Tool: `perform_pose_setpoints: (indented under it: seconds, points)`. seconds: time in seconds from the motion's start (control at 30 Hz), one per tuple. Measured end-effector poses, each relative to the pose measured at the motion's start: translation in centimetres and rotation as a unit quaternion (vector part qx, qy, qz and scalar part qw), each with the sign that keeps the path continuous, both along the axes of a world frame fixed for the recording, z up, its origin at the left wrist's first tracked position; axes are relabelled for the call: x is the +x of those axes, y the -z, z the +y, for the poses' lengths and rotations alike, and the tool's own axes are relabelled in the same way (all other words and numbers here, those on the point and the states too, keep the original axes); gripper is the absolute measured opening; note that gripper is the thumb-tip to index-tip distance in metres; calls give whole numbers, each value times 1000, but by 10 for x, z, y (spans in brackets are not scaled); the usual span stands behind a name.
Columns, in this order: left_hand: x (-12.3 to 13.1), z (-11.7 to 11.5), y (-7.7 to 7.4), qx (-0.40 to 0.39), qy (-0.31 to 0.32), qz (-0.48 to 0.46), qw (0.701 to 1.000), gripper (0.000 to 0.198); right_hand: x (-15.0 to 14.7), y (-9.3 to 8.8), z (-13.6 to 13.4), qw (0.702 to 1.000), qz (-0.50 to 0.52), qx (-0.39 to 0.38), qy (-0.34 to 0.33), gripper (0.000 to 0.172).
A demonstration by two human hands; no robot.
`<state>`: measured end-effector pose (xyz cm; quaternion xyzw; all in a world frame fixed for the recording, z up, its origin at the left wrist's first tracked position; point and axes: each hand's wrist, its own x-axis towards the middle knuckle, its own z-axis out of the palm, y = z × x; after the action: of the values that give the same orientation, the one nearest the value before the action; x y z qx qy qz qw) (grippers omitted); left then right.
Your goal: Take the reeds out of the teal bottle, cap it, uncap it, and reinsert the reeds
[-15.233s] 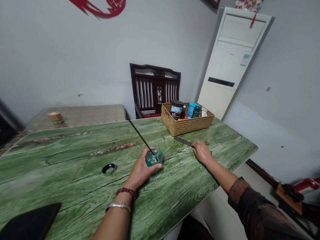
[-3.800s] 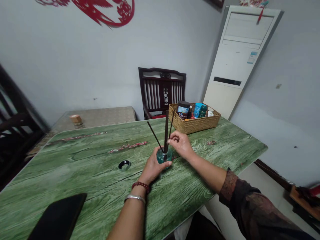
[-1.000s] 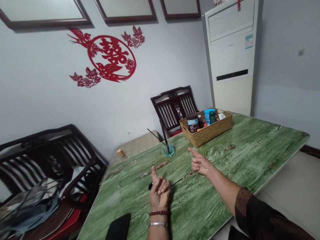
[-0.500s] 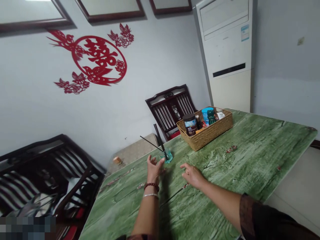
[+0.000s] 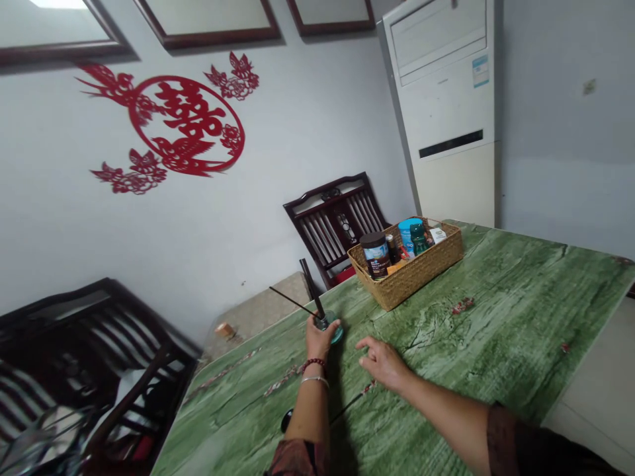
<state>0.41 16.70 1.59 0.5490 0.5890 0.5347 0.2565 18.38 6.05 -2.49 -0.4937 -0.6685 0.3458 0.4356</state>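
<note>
A small teal glass reed diffuser [image 5: 337, 333] with dark sticks stands on the green table [image 5: 446, 357]. My left hand [image 5: 320, 336] is around its near left side, thumb on the right and fingers reaching behind; the fingertips are partly hidden. One thin stick leans far to the left, while the thicker dark ones rise more steeply. To the right, my right hand [image 5: 383, 362] is held over the tabletop with nothing in it, thumb and index finger apart and the other fingers loosely bent. A dark round object [image 5: 286, 420] shows beside my left forearm, partly hidden by it.
A woven basket [image 5: 417, 274] holding a dark-lidded jar [image 5: 376, 254], a blue tub [image 5: 409, 229] and a green bottle [image 5: 419, 239] stands beyond my right hand. Dark wooden chairs [image 5: 342, 225] are at the far side and left. A tall white air conditioner [image 5: 454, 178] stands behind.
My left hand has moved right and closed around the diffuser. My right hand has stayed nearly in place. The view has shifted slightly, and the dark round object now shows by my left forearm.
</note>
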Motion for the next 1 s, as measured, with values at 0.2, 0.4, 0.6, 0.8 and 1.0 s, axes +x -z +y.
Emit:
perform_pose_setpoints:
  seconds: [0.2,0.4,0.6,0.8,1.0]
  points:
    - [5,-86,1,6,-6,57,998,63,10,-22,-19,995,30,85,33,33]
    - [24,-168,4,44,23,80,996,47,-7,-61,-51,990,-27,137,-31,76]
    - [30,-182,8,94,62,-1,994,47,-32,-72,-58,993,-61,92,-41,38]
    - [22,-177,15,63,98,25,993,51,-37,-59,-55,988,-100,115,-20,5]
    - [23,-178,15,20,119,5,993,69,-37,-77,-55,996,16,88,6,8]
